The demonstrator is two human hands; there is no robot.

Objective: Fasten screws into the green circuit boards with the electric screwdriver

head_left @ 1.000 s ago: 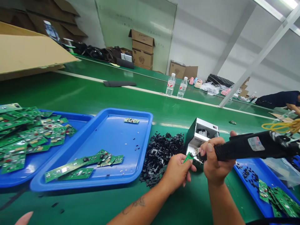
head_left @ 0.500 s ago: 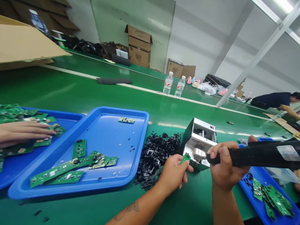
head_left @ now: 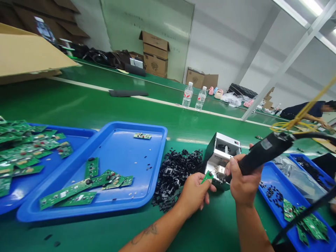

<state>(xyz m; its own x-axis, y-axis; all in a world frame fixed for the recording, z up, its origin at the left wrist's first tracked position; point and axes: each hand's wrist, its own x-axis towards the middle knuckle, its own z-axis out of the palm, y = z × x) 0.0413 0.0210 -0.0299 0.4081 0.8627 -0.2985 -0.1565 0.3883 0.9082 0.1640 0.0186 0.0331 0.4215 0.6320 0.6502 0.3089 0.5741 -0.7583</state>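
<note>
Pinched between the fingers of my left hand [head_left: 195, 194] is a small green circuit board [head_left: 207, 177] with a black part on its end. My right hand [head_left: 246, 182] is wrapped round a black electric screwdriver [head_left: 262, 154], which slants with its tip down to the left, close to the board. Whether the tip touches the board I cannot tell. Just behind both hands stands a white and black screw feeder [head_left: 227, 148]. A heap of small black plastic pieces [head_left: 177, 175] lies to the left of it, beside my left hand.
A blue tray [head_left: 162, 150] with several boards stands left, touching another blue tray [head_left: 78, 132] piled with boards. On the right, a blue tray [head_left: 278, 224] holds boards and black bits. Two water bottles [head_left: 187, 95] stand behind. A person [head_left: 301, 110] leans over at far right.
My right hand has swung the screwdriver from nearly level to a steep slant, tip downward. My left hand stays put with the board. Another person's hand has left the far-left tray.
</note>
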